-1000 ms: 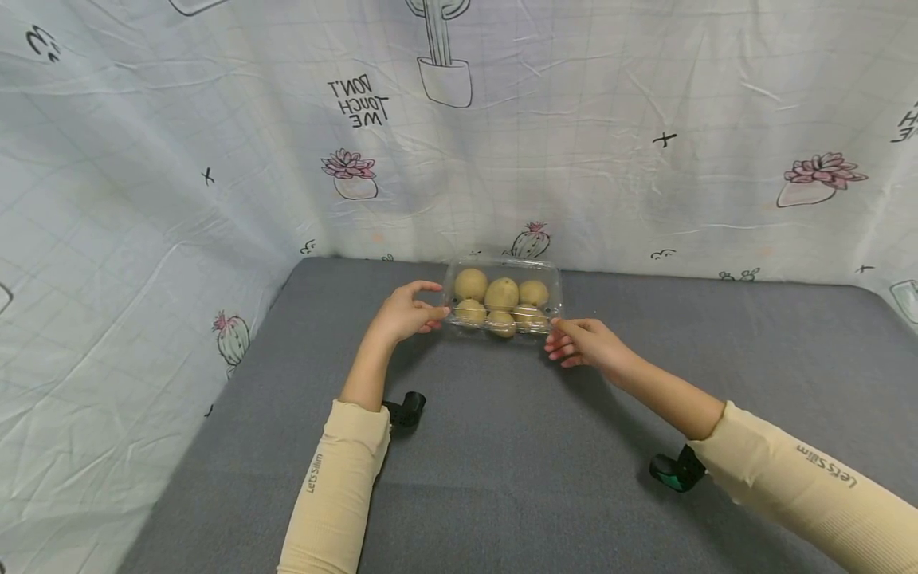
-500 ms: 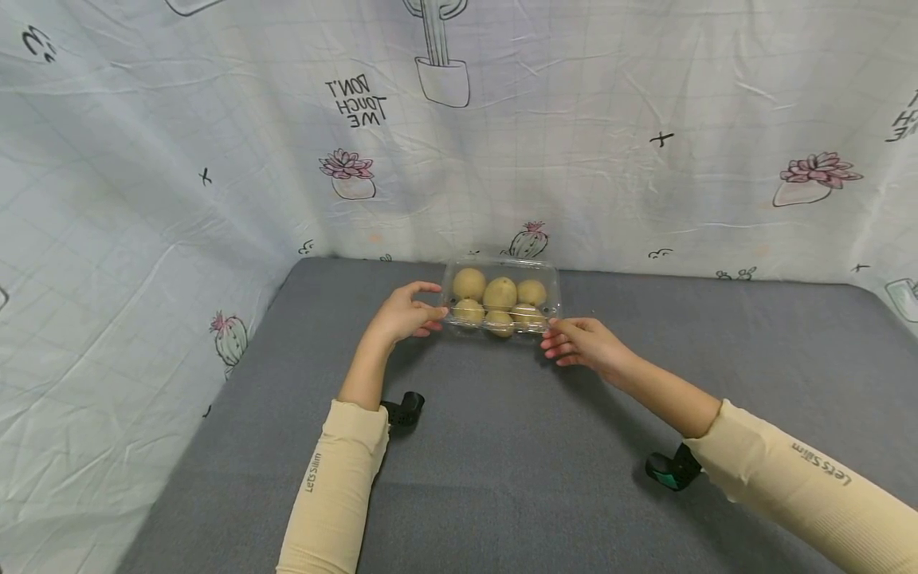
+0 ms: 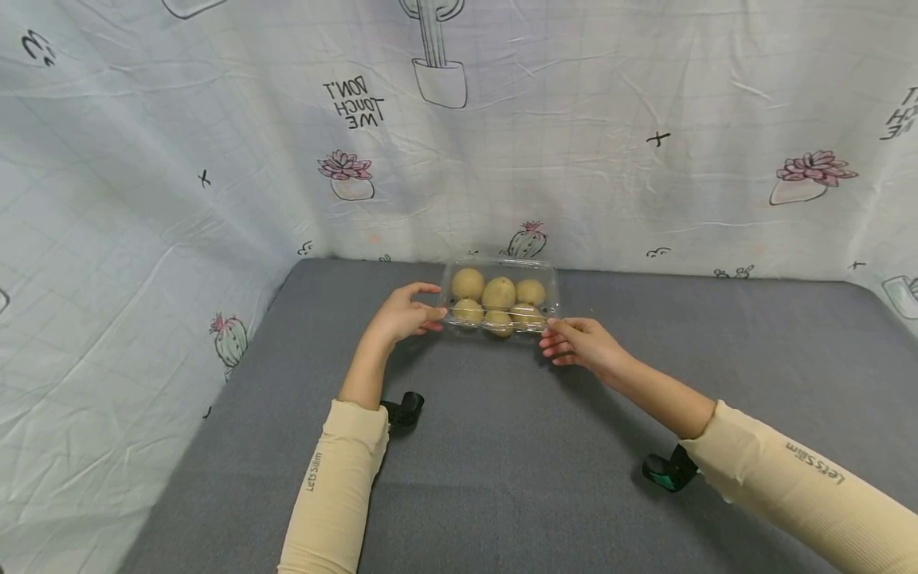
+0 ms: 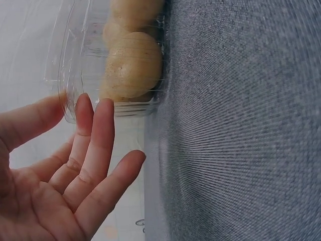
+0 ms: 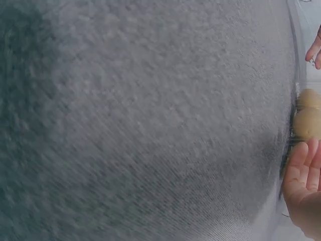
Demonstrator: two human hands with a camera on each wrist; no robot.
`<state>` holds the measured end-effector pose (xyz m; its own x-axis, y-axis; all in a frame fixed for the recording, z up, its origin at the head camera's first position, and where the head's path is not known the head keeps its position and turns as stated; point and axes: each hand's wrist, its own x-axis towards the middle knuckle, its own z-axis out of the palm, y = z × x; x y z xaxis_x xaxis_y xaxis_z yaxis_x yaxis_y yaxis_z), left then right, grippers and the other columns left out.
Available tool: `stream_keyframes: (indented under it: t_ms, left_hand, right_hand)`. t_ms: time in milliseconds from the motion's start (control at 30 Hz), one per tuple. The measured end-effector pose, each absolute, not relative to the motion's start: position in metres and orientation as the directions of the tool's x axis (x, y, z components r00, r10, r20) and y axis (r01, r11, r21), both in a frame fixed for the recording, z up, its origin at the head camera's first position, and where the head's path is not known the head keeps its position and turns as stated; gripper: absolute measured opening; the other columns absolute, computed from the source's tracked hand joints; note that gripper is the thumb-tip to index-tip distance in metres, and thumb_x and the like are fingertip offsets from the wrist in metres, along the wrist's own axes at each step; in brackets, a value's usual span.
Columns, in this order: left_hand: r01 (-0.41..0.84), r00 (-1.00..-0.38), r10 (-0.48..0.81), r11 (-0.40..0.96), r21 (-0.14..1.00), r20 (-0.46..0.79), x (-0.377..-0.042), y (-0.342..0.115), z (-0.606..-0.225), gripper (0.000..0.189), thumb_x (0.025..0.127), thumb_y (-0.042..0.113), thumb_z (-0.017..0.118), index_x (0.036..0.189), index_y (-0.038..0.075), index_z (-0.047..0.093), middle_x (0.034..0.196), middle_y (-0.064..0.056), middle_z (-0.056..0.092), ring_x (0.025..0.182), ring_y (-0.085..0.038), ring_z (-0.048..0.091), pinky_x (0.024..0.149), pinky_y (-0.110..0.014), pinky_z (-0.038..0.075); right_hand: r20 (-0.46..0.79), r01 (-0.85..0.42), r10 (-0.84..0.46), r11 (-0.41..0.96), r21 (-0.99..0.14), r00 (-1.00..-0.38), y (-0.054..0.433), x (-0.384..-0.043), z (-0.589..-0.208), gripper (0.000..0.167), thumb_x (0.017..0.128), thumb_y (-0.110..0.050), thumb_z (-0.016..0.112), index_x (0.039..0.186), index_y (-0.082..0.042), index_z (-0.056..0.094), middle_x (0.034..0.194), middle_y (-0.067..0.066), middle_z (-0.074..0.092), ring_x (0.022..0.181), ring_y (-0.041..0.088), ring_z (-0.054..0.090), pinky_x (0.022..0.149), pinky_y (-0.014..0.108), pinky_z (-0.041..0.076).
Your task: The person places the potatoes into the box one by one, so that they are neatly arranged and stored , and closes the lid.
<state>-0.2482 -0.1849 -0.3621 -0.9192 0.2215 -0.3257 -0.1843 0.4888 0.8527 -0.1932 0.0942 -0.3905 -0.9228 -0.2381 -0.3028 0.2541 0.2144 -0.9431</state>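
Observation:
A clear plastic clamshell box [image 3: 446, 279] sits near the back of the grey table in the head view. Several round, yellowish, pear-like fruits [image 3: 498, 294] lie inside it. At the box's left side, my left hand [image 3: 402, 315] pinches the front corner of the rim between thumb and fingers. The left wrist view shows the thumb on top of the rim and the other fingers spread beneath and beside it. My right hand [image 3: 584, 343] pinches the front right corner, thumb on top and fingers below. In the right wrist view the same fruits [image 5: 308, 123] show behind the fingertips.
Grey cloth covers the table [image 3: 473, 446]. Right behind the box hangs a white curtain [image 3: 574, 159] printed with cacti, and it runs down the left side too. Black devices stick out from the left wrist [image 3: 407, 408] and the right wrist [image 3: 670, 470].
Both hands keep their hold at the box's front corners. The whole head view shifts slightly; the box stays in place on the table.

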Motion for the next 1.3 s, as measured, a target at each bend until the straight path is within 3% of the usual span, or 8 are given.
stream_keyframes:
  t_ms: [500, 900, 1300]
  left_hand:
    - [-0.179, -0.917, 0.236, 0.478, 0.86, -0.322, -0.254, -0.19, -0.368, 0.048, 0.089, 0.018, 0.063, 0.133, 0.015, 0.046, 0.117, -0.015, 0.062, 0.095, -0.029, 0.063, 0.091, -0.045, 0.049]
    - [-0.176, -0.93, 0.21, 0.462, 0.869, -0.3, -0.253, -0.19, -0.372, 0.046, 0.088, 0.014, 0.064, 0.131, 0.012, 0.048, 0.11, -0.015, 0.064, 0.08, -0.024, 0.058, 0.07, -0.033, 0.049]
    - [-0.179, -0.92, 0.23, 0.471, 0.864, -0.316, -0.254, -0.193, -0.372, 0.047, 0.088, 0.019, 0.064, 0.132, 0.016, 0.047, 0.114, -0.014, 0.063, 0.085, -0.027, 0.06, 0.078, -0.038, 0.052]
  right_hand:
    - [-0.282, 0.247, -0.2, 0.185, -0.951, -0.938, 0.088, -0.193, -0.393, 0.04, 0.101, -0.021, 0.038, 0.114, 0.016, 0.046, 0.087, 0.004, 0.06, 0.075, 0.007, 0.06, 0.071, 0.024, 0.054]
    - [-0.282, 0.244, -0.192, 0.198, -0.949, -0.94, 0.086, -0.191, -0.395, 0.039, 0.101, -0.022, 0.039, 0.113, 0.014, 0.048, 0.085, 0.004, 0.06, 0.074, 0.008, 0.059, 0.071, 0.026, 0.054]
    - [-0.282, 0.241, -0.194, 0.209, -0.948, -0.94, 0.088, -0.195, -0.397, 0.039, 0.101, -0.021, 0.039, 0.113, 0.015, 0.047, 0.084, 0.002, 0.06, 0.075, 0.008, 0.06, 0.071, 0.025, 0.054]
